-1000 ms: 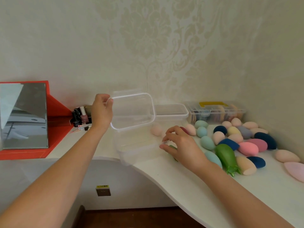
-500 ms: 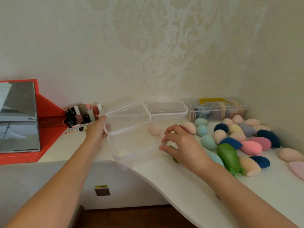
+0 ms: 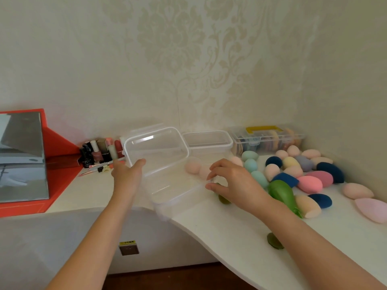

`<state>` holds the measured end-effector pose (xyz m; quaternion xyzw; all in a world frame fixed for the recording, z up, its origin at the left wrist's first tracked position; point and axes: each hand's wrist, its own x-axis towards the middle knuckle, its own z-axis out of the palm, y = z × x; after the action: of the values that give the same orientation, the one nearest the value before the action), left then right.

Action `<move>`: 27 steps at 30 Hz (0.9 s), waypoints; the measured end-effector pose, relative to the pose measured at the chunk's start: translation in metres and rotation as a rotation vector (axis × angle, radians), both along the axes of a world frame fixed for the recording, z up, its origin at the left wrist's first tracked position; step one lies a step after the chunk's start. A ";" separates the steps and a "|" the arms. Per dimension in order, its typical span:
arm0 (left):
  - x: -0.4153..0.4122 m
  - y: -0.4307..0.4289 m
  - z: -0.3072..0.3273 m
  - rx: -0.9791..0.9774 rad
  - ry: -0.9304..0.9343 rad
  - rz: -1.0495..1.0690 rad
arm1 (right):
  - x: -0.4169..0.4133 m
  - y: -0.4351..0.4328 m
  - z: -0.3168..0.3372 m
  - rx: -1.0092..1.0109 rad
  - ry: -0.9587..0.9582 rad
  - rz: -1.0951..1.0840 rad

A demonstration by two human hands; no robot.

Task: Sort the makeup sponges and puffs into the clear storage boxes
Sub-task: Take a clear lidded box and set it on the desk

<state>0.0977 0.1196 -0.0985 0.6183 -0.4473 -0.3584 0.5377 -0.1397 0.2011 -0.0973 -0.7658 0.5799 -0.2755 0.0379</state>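
Observation:
A clear storage box [image 3: 173,187] lies on the white table near its curved front edge. Behind it, my left hand [image 3: 127,174] grips the left rim of a clear lid [image 3: 156,147], held tilted and low over the table. My right hand [image 3: 232,183] pinches the box's right rim with thumb and curled fingers. Two peach sponges [image 3: 192,167] show through the clear plastic. Several egg-shaped sponges [image 3: 310,184] in pink, peach, teal and navy lie to the right, beside a green eggplant-shaped sponge [image 3: 280,191].
A second clear box [image 3: 207,141] and a latched compartment case [image 3: 266,139] holding puffs stand against the wall. Makeup bottles [image 3: 98,153] cluster at the back left beside a red-framed mirror [image 3: 23,158]. Two olive sponges [image 3: 224,199] lie by my right forearm.
My left hand has lowered the clear lid from above the box down toward the table behind it. My right hand has stayed on the box's right rim.

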 end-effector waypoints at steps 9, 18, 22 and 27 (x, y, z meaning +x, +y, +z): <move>-0.007 0.049 -0.030 -0.163 0.135 -0.145 | -0.042 -0.040 0.004 0.191 -0.053 -0.445; -0.005 0.057 -0.035 -0.062 0.210 -0.150 | -0.054 -0.075 -0.009 0.283 0.279 -0.422; -0.010 0.057 -0.040 -0.072 0.129 -0.172 | -0.052 -0.075 -0.003 0.124 0.167 -0.443; -0.011 0.057 -0.041 -0.099 0.170 -0.203 | -0.031 -0.064 0.038 0.114 -0.371 -0.278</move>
<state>0.0866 0.1768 -0.1395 0.5097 -0.4776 -0.4397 0.5646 -0.1704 0.1371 -0.0589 -0.6116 0.6774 -0.3807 0.1488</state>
